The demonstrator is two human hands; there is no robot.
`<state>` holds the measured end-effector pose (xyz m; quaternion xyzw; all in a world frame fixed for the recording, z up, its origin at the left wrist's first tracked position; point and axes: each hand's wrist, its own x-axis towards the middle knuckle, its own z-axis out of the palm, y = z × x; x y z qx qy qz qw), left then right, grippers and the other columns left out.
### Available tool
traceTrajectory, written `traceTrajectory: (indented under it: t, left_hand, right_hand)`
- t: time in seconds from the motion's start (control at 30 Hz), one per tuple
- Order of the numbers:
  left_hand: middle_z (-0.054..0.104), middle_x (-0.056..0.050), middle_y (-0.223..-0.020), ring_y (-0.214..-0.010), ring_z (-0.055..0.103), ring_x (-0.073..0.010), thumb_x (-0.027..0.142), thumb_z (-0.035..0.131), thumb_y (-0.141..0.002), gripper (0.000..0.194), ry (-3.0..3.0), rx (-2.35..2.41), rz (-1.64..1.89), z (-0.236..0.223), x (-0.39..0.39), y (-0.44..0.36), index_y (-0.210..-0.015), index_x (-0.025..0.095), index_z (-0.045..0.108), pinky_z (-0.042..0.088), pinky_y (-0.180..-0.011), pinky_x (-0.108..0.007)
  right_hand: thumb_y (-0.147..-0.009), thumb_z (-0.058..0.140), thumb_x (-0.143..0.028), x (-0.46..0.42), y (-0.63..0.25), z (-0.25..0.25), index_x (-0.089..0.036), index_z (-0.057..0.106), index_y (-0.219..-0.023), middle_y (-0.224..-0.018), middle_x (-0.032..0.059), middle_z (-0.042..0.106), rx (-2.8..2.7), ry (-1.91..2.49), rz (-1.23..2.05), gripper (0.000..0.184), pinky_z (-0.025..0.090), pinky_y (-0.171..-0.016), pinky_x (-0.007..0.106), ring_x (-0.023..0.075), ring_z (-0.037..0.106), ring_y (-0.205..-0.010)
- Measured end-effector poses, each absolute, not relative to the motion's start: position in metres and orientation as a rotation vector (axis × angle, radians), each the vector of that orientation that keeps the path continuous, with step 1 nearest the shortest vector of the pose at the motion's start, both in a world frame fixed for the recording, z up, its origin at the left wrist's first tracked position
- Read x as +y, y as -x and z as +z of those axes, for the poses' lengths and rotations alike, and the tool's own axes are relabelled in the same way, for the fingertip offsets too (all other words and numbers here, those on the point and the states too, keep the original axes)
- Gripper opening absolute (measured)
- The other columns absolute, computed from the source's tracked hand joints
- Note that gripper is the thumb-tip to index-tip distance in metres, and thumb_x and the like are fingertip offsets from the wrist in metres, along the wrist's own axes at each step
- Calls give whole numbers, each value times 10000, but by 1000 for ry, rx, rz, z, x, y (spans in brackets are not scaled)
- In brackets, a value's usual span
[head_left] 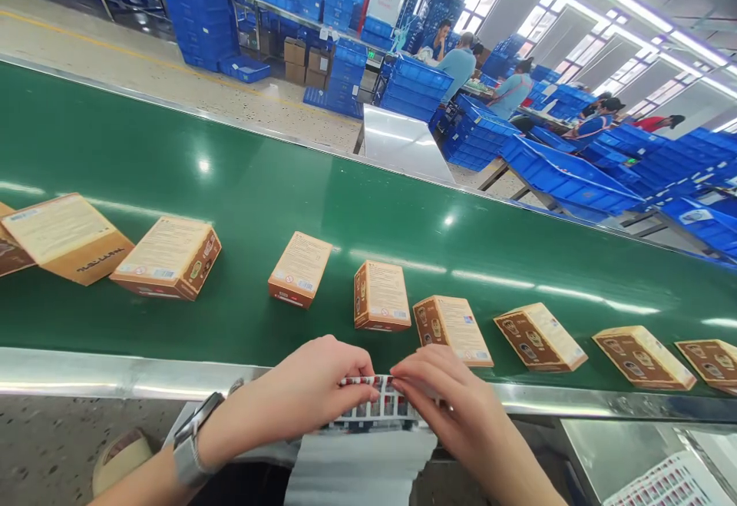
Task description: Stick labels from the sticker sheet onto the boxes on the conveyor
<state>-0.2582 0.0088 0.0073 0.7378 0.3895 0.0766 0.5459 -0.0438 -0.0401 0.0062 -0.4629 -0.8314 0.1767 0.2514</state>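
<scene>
My left hand [314, 387] and my right hand [446, 398] meet at the near metal edge of the green conveyor belt [242, 183]. Both pinch a sheet of small red-and-white stickers [377, 406] that lies on a white strip of paper [357, 464]. My left wrist wears a grey watch [193, 441]. Several brown and cream cartons lie flat in a row on the belt; the nearest ones [381, 296] [453, 329] sit just beyond my fingers.
A roll of tape [118, 460] lies at the lower left on the speckled bench. A white tray of stickers [671, 483] shows at the lower right. Beyond the belt stand stacked blue crates [199, 14], cardboard boxes and several seated people [457, 64].
</scene>
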Motion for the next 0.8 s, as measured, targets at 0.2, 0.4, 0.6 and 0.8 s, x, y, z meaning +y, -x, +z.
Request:
traceTrajectory:
  t: [0.2, 0.4, 0.6, 0.8]
  left_hand:
    - [602, 40, -633, -580, 539, -133, 308, 579, -895, 203, -1765, 1054, 240, -3, 11, 255, -769, 186, 680, 390, -545, -237]
    - [509, -112, -1480, -1394, 433, -307, 132, 637, -870, 137, -2347, 774, 528, -25, 12, 244, -751, 163, 698, 431, -1080, -437]
    - [282, -144, -1605, -1482, 285, -301, 95, 687, -839, 138, -2496, 597, 369, -42, 23, 222, -708, 128, 712, 277, -1212, -463]
    - [243, -138, -1610, -1487, 266, -294, 95, 692, -826, 142, -2540, 595, 305, -36, 25, 210, -689, 125, 714, 326, -1192, -458]
  right_hand:
    - [-909, 594, -152, -47, 48, 0, -258, 678, -884, -1030, 68, 733, -1985, 1290, 311, 137, 554, -832, 362, 235, 682, -996]
    - [-771, 710, -531, 2, 34, -27, -215, 708, -906, -1098, 94, 735, -959, 1557, 753, 344, 535, -910, 424, 269, 678, -1037]
    - [-617, 752, -580, 39, 38, -57, -174, 668, -818, -815, 62, 733, -665, 1525, 745, 461, 561, -715, 357, 253, 697, -827]
    - [-631, 729, -543, 40, 31, -61, -175, 660, -803, -753, 43, 719, -650, 1559, 665, 412, 541, -647, 332, 224, 682, -721]
